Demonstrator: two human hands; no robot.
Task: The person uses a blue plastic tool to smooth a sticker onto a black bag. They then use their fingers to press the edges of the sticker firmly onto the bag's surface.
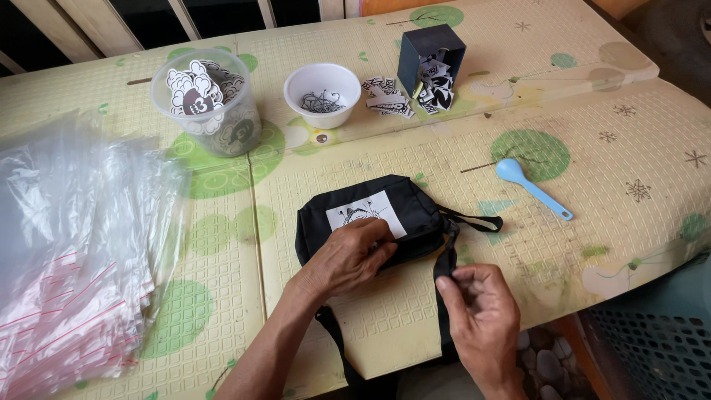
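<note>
Foam mat (592, 148), pale yellow with green dots and star prints, covered the work surface; wooden slats ran along the top edge.

Head view, counts:
- 1 black pouch (355, 215) lay mid-mat, near the front edge. White rectangular label (366, 213) with a black drawing sat on its top face. Black strap (446, 255) ran off its right end and down over the mat edge; a second strap length hung below the left forearm.
- 1 clear tub (215, 104), back left, full of black-and-white cut-out stickers.
- 1 white bowl (322, 92), back centre, holding small dark wire bits; count not readable.
- 1 dark blue box (431, 55), tipped on its side, back centre-right. Black-and-white tags (389, 96) spilled from it in a loose pile just beside the bowl.
- 1 light blue spoon (533, 189), right, well apart from the pouch.
- 1 stack of clear bags (74, 244) with red strips, far left; too many to count.
- 1 teal basket (652, 333), lower right, below the mat.

Hands:
- Left hand (344, 259) pressed on the pouch's front edge, fingers curled onto it just below the label. Whether it pinched anything: cannot tell.
- Right hand (481, 311) was closed on the strap, thumb and fingers pinching it just right of the pouch.
- Hands were near each other, not touching.
</note>
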